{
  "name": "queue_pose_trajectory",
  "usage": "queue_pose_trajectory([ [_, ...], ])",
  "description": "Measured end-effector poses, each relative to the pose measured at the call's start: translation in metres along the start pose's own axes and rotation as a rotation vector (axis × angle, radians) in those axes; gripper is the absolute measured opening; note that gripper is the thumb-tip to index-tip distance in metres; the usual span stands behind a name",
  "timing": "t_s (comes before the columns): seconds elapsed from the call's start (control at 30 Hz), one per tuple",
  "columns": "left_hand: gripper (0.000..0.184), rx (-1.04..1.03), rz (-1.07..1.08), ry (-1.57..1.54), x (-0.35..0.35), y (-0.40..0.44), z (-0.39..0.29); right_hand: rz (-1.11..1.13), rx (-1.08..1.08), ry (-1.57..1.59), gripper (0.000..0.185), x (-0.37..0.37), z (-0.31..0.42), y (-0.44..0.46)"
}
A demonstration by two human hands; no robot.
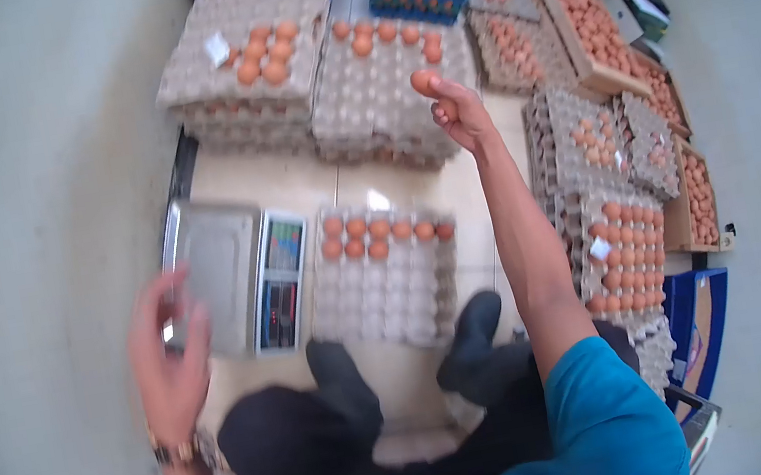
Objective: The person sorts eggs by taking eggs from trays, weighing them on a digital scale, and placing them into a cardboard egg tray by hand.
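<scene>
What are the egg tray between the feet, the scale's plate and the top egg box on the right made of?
The tray looks like moulded paper pulp: dull, grey and bumpy. The plate seems to be metal, perhaps steel: smooth and grey with a soft shine. The box is probably bare wood, because its sides are pale tan and flat.
</scene>
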State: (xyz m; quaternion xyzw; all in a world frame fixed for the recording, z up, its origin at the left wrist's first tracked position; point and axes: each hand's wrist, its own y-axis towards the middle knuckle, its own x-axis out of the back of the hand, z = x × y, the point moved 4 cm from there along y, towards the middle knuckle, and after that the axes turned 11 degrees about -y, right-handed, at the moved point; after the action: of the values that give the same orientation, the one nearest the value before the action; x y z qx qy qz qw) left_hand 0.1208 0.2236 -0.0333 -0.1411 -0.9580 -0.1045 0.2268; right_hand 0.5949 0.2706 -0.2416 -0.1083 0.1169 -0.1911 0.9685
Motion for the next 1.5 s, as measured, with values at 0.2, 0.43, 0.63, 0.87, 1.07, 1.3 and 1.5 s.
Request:
queue_pose_trajectory([
  [0.2, 0.035, -0.088, 0.364, -0.194, -0.085, 0.053, -0.082, -0.039, -0.296, -0.385, 0.032, -0.046, -0.108, -0.110],
  [0.43, 0.035, -0.030, 0.556, 0.178, -0.161, 0.017, -0.011, -0.385, 0.024, -1.178, 0.029, -0.058, -0.166, -0.187],
  [0.63, 0.032, -0.057, 0.750, 0.383, -0.172, 0.036, -0.027, -0.652, -0.109, -0.872, 0.036, -0.010, -0.224, -0.184],
  [0.87, 0.039, -0.076, 0.697, 0.452, -0.176, 0.057, -0.021, -0.747, 0.071, -0.561, 0.037, -0.005, -0.221, -0.196],
  [1.07, 0.039, -0.084, 0.723, 0.463, -0.185, 0.052, -0.010, -0.645, 0.250, -1.074, 0.042, -0.038, -0.195, -0.210],
  [1.3, 0.031, -0.153, 0.742, 0.507, -0.193, 0.043, -0.018, -1.032, 0.434, -1.069, 0.028, -0.046, -0.132, -0.201],
  [1.5, 0.023, -0.245, 0.653, 0.552, -0.199, 0.040, -0.014, -0.953, 0.464, -0.890, 0.028, -0.002, 0.011, -0.021],
])
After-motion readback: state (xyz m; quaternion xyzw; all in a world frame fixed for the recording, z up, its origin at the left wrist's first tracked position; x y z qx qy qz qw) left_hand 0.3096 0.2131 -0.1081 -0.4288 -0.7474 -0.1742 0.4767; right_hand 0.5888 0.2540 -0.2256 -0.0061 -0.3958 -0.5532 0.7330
